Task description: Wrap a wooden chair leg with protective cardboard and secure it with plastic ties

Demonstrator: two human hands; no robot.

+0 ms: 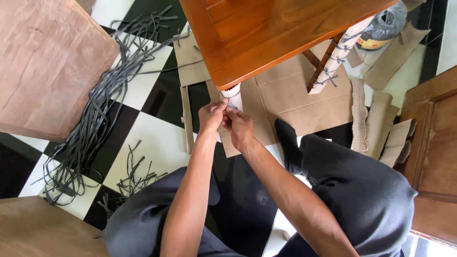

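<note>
Both my hands meet at the near leg [234, 96] of a wooden table [266, 33]; the leg is wrapped in white foam. My left hand [212, 116] and my right hand [238, 124] pinch the ends of a thin grey strap [230, 98] that runs round the wrapped leg. The fingertips of both hands touch each other at the strap. A second table leg [339, 53], farther right, is also wrapped in white and tied with several grey straps.
A heap of grey straps [102, 102] lies on the black and white tiled floor at left, a smaller bunch [135, 176] nearer me. Flat cardboard [295, 102] lies under the table, corrugated rolls [381, 123] at right. Wooden furniture [47, 62] stands left, a wooden door [435, 152] right.
</note>
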